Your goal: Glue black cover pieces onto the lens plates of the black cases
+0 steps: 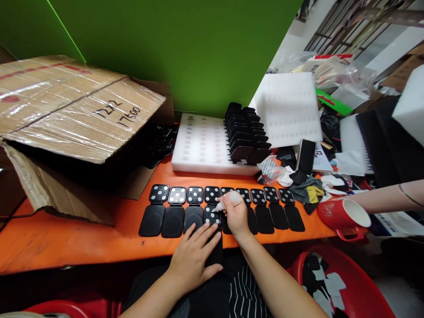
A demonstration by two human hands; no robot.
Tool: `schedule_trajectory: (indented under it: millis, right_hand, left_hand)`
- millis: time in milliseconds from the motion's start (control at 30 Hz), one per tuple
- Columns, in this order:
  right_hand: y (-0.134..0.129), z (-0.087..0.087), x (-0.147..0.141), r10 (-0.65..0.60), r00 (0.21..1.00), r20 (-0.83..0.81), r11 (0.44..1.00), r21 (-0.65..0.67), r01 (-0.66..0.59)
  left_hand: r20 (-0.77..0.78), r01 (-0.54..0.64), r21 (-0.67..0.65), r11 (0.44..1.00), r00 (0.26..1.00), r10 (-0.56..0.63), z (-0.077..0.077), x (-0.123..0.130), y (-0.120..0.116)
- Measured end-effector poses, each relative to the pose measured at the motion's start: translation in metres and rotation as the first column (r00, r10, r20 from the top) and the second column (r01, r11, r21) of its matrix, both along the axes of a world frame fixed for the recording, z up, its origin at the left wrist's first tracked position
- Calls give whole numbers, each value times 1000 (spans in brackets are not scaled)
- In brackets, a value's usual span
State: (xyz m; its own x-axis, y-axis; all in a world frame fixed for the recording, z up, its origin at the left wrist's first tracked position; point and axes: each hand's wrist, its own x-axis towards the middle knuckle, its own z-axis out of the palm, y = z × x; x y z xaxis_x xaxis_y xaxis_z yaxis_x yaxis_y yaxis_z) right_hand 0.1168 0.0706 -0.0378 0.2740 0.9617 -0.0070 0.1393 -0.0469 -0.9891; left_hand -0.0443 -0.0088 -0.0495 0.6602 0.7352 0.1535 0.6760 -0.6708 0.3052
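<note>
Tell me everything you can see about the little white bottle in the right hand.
The white bottle is small and rounded, looks like plastic, and narrows to a thin, pointed nozzle. The right hand grips it, fingers hiding part of its body. It is tipped well over, the nozzle pointing left and down at a dotted black panel; whether the tip touches the panel, I cannot tell.

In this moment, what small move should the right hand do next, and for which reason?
Probably a light squeeze of the white bottle: the right hand already grips it, its nozzle points at the dotted black panel, and the left hand lies spread at that panel's near edge, seemingly steadying it.
</note>
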Motion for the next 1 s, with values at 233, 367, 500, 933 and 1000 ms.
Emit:
schedule_trajectory:
  millis: [233, 367, 500, 933, 1000]
  right_hand:
    - [-1, -1, 0, 0, 999, 36, 1000, 21, -1]
    - [-1, 0, 0, 7, 999, 49, 999, 34, -9]
    - [-2, 2, 0, 23, 997, 68, 999, 48, -26]
    - [-5, 6, 4, -2, 992, 127, 998, 64, -6]
    - [-7, 6, 5, -17, 1000, 26, 1000, 25, 16]
  left_hand:
    - [-7, -10, 5, 1000, 1000, 10, 1, 0, 0]
    - [-17, -7, 2, 1000, 1000, 7, 2, 0, 0]
    - [-13, -5, -4, 1000, 1000, 5, 2, 0, 0]
    - [25, -45, -11, 999, 999, 46, 4, 1, -1]
    - [33, -66, -15, 998, 997, 66, 5, 2, -1]
